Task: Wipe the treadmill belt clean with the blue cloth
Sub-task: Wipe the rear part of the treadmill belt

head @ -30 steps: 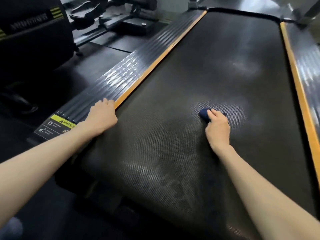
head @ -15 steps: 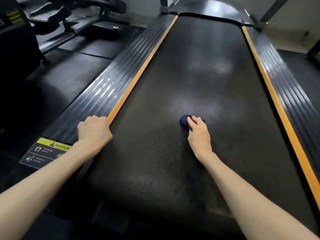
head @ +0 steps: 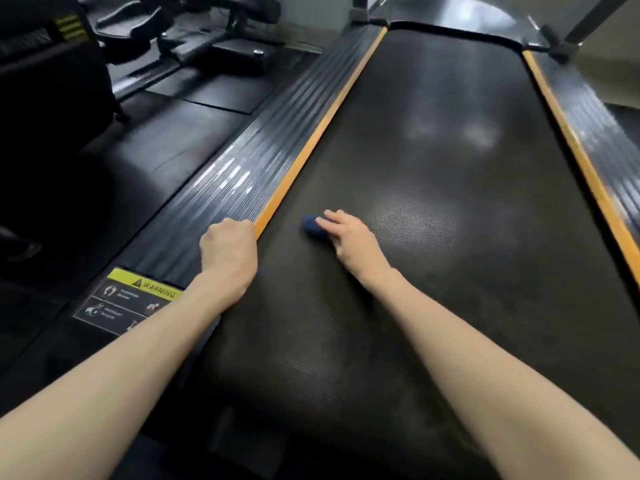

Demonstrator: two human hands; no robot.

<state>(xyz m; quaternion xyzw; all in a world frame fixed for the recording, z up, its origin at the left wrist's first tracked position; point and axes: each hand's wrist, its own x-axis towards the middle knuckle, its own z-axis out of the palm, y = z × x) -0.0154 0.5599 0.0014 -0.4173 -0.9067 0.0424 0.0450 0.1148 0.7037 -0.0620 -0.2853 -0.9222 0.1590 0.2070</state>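
Observation:
The black textured treadmill belt (head: 450, 278) runs away from me between two orange edge strips. A small bunched blue cloth (head: 312, 224) lies on the belt near its left side. My right hand (head: 349, 237) lies over the cloth with its fingers curled on it, pressing it to the belt; most of the cloth is hidden under the hand. My left hand (head: 228, 251) rests with curled fingers on the inner edge of the left side rail (head: 221, 188), at the orange strip. Pale dusty patches show on the belt to the right of the cloth and farther up.
A yellow warning label (head: 138, 299) sits on the near end of the left rail. The right side rail (head: 595, 133) runs along the far edge. Dark gym machines (head: 194, 39) and black floor mats stand to the left. The treadmill's uprights rise at the top.
My right hand has slid the blue cloth leftward across the belt, close to the left orange strip. My left hand stays on the rail edge. The view has tilted up the belt.

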